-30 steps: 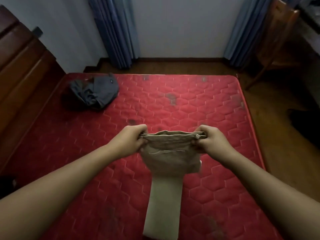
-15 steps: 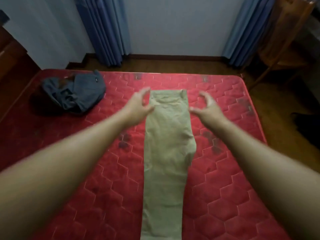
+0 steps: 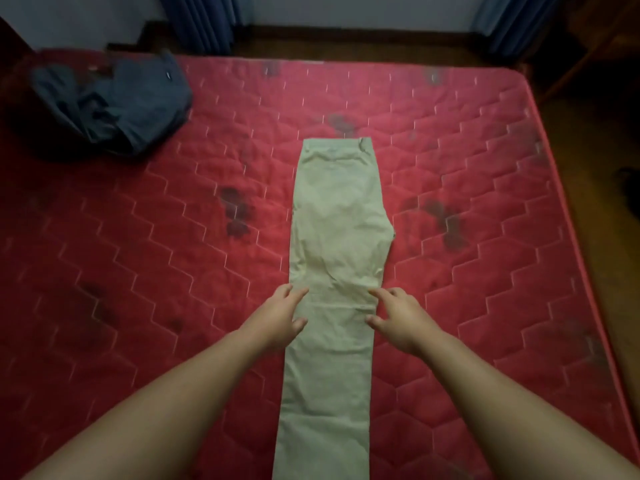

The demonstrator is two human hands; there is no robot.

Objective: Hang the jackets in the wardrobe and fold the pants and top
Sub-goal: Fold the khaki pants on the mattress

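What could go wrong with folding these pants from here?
1. The pants are creased around the thigh; folding now could lock wrinkles in.
2. The left hand and right hand are open at opposite edges; an uneven grip could skew the fold.
3. Dark spots on the mattress beside the pants might mark the pale cloth.

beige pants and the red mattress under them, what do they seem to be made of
The long beige pants look like a woven cotton-type cloth, matte: soft creases, a stitched waistband, no sheen. The red quilted mattress looks like padded synthetic fabric with a slight sheen: stitched hexagon lines puff the surface. Exact fibres can't be told.
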